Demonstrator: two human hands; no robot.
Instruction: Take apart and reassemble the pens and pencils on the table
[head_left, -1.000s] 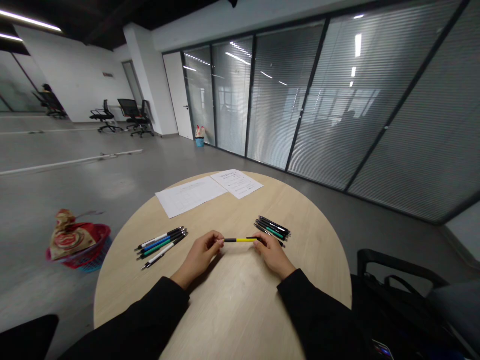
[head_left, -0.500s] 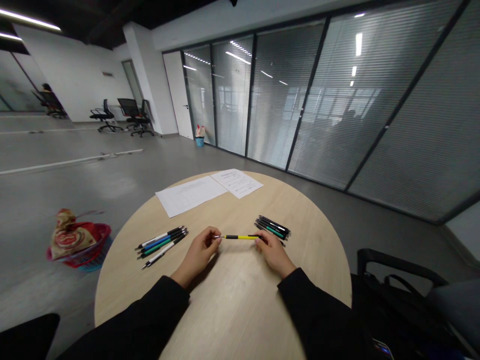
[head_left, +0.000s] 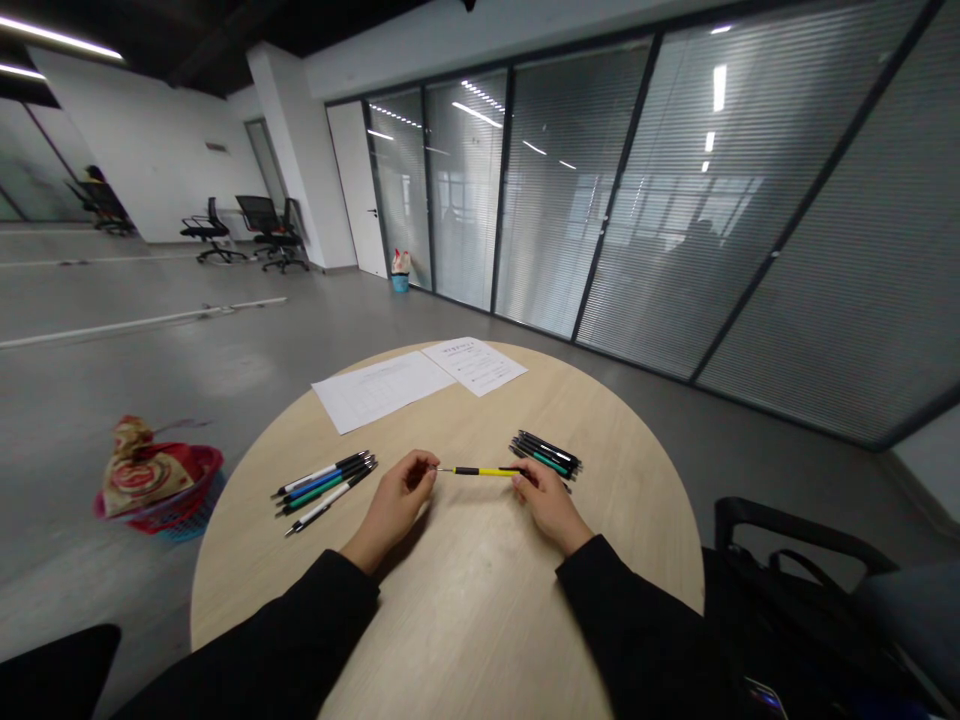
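A yellow pen (head_left: 495, 472) with a black grip lies level between my hands, above the table. My right hand (head_left: 549, 500) is closed in a pinch on its yellow end. Toward the left, a thin silver piece (head_left: 447, 469) sticks out past the black grip. The fingertips of my left hand (head_left: 397, 500) pinch the far end of that piece; I cannot tell whether it is the pen's tip or its refill. White, blue and green pens (head_left: 322, 488) lie left of my left hand. Just beyond my right hand rests a bunch of black and green pens (head_left: 546, 453).
Two printed paper sheets (head_left: 382, 388) lie at the far side of the round wooden table (head_left: 465, 620). A basket with a bag (head_left: 154, 485) stands on the floor at left. A chair armrest (head_left: 802, 530) is near the table's right edge.
My left fingertips have shifted slightly left and up, and more of the thin silver piece shows. The pen has risen slightly in my right hand.
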